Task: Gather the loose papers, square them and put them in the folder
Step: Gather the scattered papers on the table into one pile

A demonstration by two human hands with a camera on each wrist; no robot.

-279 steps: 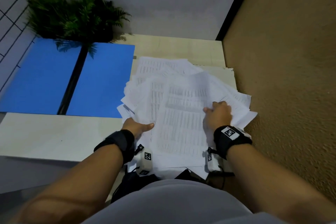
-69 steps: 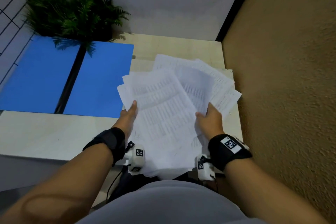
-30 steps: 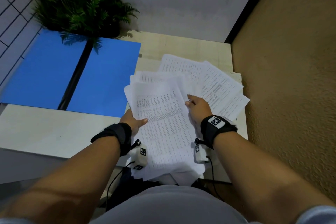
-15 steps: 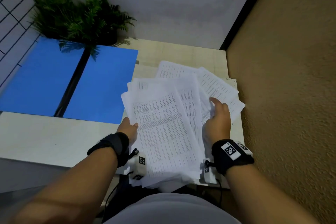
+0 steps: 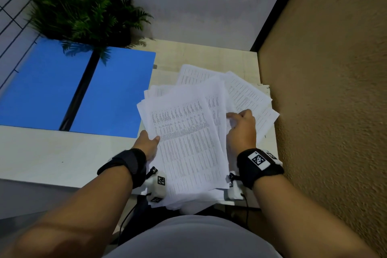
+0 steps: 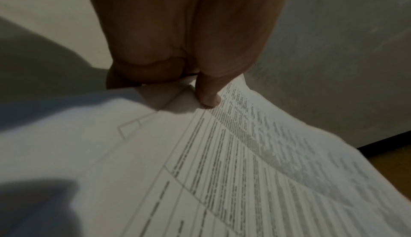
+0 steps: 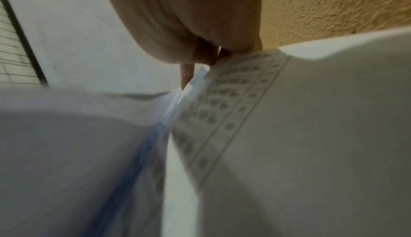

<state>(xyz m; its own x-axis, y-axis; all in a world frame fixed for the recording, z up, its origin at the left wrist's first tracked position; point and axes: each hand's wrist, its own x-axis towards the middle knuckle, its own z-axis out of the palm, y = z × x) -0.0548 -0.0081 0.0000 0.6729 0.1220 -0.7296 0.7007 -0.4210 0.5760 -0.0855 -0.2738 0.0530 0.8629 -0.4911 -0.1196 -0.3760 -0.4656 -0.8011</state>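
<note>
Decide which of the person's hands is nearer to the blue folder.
Left. The left hand grips the papers at their left edge, just past the folder corner; the right hand is across the papers, on the far side.

Right wrist view is motion-blurred: printed papers (image 7: 233, 117) unreadable, and only one tip of the right hand (image 7: 189, 21) fingers (image 7: 186, 75) shows, rest hidden behind the palm. Left hand (image 5: 146, 144) fingers are under the sheaf in the head view; in the left wrist view only the thumb (image 6: 209, 93) is visible on top, and table text is too soft to read. Folder (image 5: 113, 90) runs off the left edge, far end under fern (image 5: 83, 12) fronds; near edge of the desk (image 5: 62, 157) is hidden by forearms and torso.
</note>
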